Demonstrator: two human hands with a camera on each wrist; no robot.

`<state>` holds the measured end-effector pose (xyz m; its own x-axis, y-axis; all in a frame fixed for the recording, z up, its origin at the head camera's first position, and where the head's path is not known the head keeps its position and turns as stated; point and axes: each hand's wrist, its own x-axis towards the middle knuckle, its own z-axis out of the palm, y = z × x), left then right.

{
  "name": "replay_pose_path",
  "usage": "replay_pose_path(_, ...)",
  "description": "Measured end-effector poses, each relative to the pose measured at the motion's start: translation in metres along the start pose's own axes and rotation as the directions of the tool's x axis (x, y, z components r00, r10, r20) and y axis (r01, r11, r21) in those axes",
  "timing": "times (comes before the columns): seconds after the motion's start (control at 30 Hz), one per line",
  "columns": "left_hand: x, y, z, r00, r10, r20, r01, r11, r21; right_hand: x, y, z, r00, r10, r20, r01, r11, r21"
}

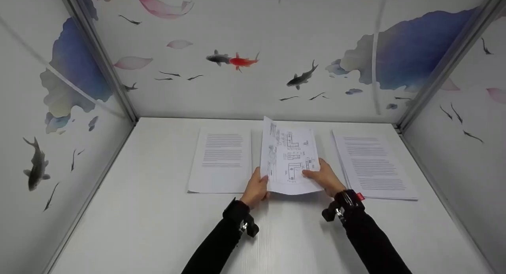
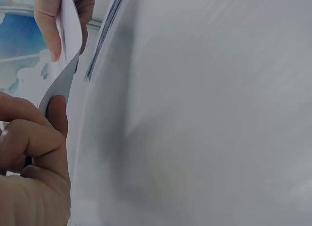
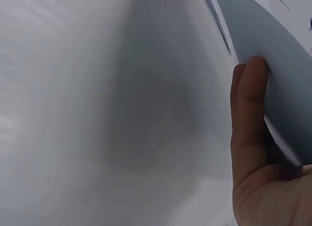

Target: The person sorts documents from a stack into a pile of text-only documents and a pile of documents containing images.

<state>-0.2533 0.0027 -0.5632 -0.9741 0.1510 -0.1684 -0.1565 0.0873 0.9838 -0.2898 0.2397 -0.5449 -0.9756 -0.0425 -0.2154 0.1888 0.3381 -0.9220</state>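
A sheet of paper printed with technical drawings is held up off the table between both hands, its lower edge bowed. My left hand pinches its lower left edge, thumb on the printed face. At the lower right, my right hand grips the sheet, thumb on the front and fingers behind. In the left wrist view the curled left hand and the paper's curving edge show. From the right wrist, the right hand's fingers lie against the sheet's shaded back. Whether more than one sheet is held, I cannot tell.
A stack of text-printed papers lies to the right, its edges slightly uneven. To the left are more text pages, partly beside the left hand. The white table is enclosed by panels painted with fish and petals.
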Motion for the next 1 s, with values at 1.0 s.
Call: replay_pose_path(1.0, 0.005, -0.002, 0.007, 0.967, 0.177, -0.181, -0.010, 0.742, 0.670, 0.003, 0.012, -0.007, 0.990, 0.035, -0.134, -0.055, 0.988, -0.147)
